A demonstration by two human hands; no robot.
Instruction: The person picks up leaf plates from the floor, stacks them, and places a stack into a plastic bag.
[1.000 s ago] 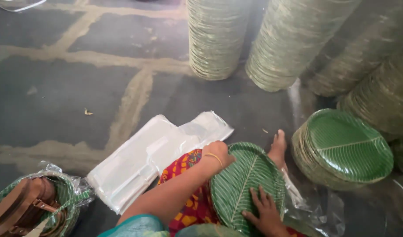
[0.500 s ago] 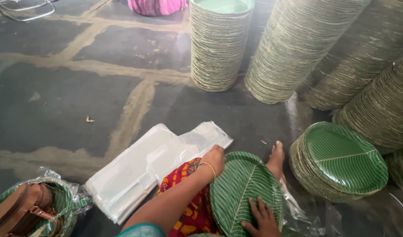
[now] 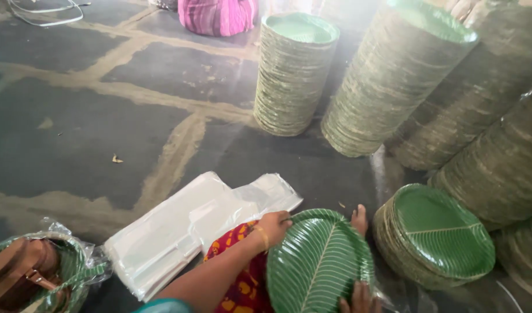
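Item: green leaf-patterned plate [image 3: 319,261], resting over my lap, my left hand [image 3: 273,227] gripping its upper-left rim. My right hand [image 3: 358,299] touched the lower edge, cut off by the frame, so I could not tell its grip. Nearby lay white plastic bags [image 3: 179,232] and a short plate stack [image 3: 437,235], partly hidden.

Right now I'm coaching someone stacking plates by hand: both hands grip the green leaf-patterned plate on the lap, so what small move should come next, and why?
Probably carry the green leaf-patterned plate rightward onto the short stack of green plates. The left hand holds its upper rim, the right hand its lower edge, and that stack sits just beside it.
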